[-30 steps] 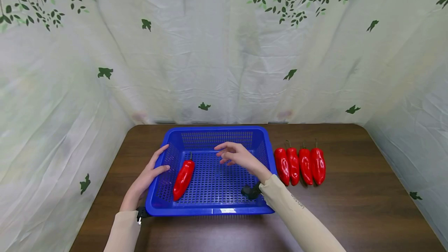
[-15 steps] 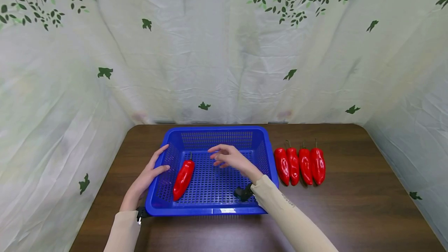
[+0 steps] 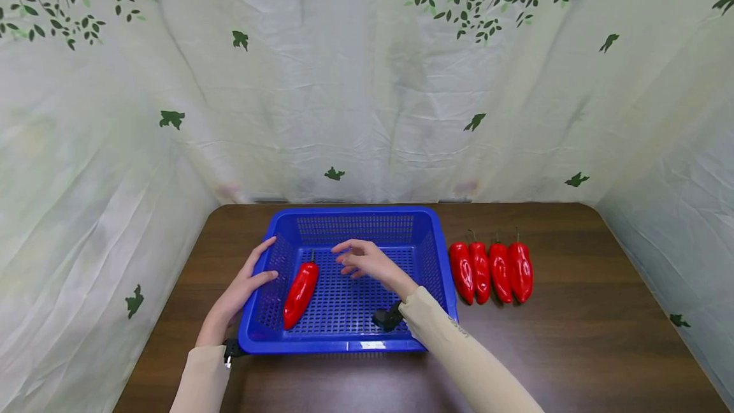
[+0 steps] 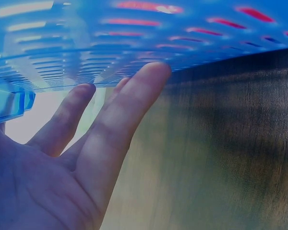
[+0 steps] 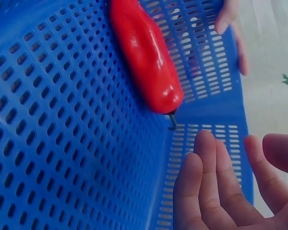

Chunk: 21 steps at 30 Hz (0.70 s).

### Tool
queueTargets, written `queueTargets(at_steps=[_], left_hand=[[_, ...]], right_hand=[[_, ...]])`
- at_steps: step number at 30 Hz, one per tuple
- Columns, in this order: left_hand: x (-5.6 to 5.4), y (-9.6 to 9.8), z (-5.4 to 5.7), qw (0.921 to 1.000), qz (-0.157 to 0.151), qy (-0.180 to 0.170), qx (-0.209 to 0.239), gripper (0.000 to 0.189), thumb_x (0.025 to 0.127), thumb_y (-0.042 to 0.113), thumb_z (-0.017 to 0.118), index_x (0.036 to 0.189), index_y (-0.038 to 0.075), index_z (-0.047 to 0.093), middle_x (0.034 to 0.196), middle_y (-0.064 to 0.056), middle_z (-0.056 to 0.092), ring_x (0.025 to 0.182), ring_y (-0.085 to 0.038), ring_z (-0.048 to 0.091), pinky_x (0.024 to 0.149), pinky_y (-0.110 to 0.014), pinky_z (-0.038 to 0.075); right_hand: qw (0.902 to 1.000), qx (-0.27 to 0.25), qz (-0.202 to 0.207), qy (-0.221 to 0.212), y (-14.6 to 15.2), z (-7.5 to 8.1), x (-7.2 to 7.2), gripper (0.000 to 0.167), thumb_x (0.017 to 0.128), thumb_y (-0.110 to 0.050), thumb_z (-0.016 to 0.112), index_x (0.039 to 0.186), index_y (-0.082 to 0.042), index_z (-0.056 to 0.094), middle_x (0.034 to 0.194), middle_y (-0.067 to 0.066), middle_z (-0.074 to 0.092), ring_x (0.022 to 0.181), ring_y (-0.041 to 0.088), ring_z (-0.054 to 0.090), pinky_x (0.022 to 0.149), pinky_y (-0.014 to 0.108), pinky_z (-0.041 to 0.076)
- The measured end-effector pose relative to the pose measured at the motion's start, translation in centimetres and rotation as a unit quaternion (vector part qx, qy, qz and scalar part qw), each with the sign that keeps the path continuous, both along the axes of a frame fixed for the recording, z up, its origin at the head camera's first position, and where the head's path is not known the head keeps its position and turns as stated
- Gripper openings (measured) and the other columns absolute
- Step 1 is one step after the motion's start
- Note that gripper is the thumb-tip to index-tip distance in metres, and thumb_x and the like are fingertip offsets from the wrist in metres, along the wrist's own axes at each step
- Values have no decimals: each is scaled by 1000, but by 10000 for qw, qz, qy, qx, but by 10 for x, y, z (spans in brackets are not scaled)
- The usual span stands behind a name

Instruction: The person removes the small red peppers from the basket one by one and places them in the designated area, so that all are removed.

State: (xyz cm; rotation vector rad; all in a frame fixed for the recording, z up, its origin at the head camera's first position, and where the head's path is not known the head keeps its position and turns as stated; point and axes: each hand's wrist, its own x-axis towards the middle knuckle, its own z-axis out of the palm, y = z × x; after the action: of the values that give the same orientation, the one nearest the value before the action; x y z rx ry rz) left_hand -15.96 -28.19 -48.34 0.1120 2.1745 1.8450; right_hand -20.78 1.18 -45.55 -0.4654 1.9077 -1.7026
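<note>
A blue plastic basket (image 3: 355, 211) with slotted walls stands on the table, and one glossy red pepper (image 3: 301, 295) lies in its left part, stem away from me. My left hand (image 3: 243, 285) holds the basket's left rim, thumb over the inner side. Along the outside of the perforated basket wall (image 4: 81, 28) stretch the fingers of my left hand (image 4: 96, 158) in the left wrist view. Over the basket's middle hovers my right hand (image 3: 369, 263), fingers loosely bent and holding nothing. The right wrist view puts the pepper (image 5: 153, 62) beyond the fingertips of this hand (image 5: 225, 187).
Several more red peppers (image 3: 499, 273) lie side by side on the brown wooden table (image 3: 585, 311), right of the basket. A pale cloth curtain (image 3: 367, 101) with leaf patterns hangs behind the table and along both sides. A black wrist device (image 3: 387, 317) sits below my right wrist.
My right hand has drifted left over the basket, toward the pepper inside. The left hand, basket and peppers have stayed in place.
</note>
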Motion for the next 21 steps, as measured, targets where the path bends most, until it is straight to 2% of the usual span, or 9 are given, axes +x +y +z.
queueTargets(at_steps=[10, 21], left_hand=[[1, -1, 1, 10000, -35, 6, -4, 66, 98, 15, 47, 152, 32, 13, 155, -21, 1, 132, -55, 21, 88, -64, 43], [0, 0, 0, 9999, 42, -80, -49, 66, 98, 16, 49, 152, 33, 14, 155, -20, 2, 131, -56, 21, 87, -64, 44]], right_hand=[[9997, 112, 151, -170, -18, -9, 2, 35, 95, -3, 48, 129, 2, 54, 117, 27, 57, 103, 44, 58, 88, 54, 48], [9981, 267, 385, -404, -33, -11, 3, 38, 93, -1, 52, 131, -2, 54, 118, 29, 55, 103, 44, 59, 86, 56, 49]])
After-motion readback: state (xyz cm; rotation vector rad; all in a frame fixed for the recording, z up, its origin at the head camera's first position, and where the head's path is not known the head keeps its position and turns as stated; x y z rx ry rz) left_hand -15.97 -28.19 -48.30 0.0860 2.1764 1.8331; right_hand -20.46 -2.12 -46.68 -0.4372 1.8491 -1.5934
